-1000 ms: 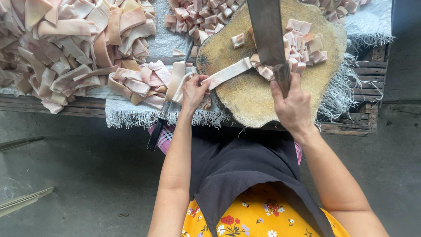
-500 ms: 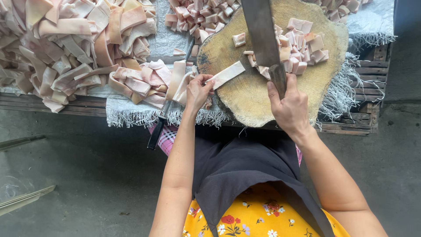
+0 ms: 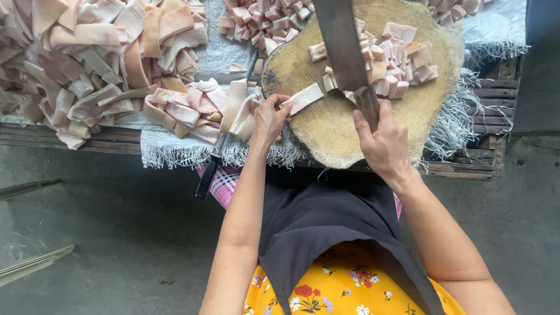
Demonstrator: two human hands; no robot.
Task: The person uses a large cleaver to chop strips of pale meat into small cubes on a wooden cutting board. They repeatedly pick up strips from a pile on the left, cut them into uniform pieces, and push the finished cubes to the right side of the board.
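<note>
Strip axis: pale strip (image 3: 303, 98) runs from left hand (image 3: 269, 119) up-right toward cleaver (image 3: 344, 49).
Grips: left hand pinches strip end; right hand (image 3: 385, 140) wraps cleaver handle.

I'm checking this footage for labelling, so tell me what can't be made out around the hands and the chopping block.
Head view only:
- Cleaver: its tip is cut off by the top edge; the right hand covers the handle.
- Strip: its near end is hidden under the left hand.
- Second knife: its blade is mostly buried under the folded strips.
- Chopping block: its far rim runs off the top edge.
- Pile of strips: cut off left and top.
</note>
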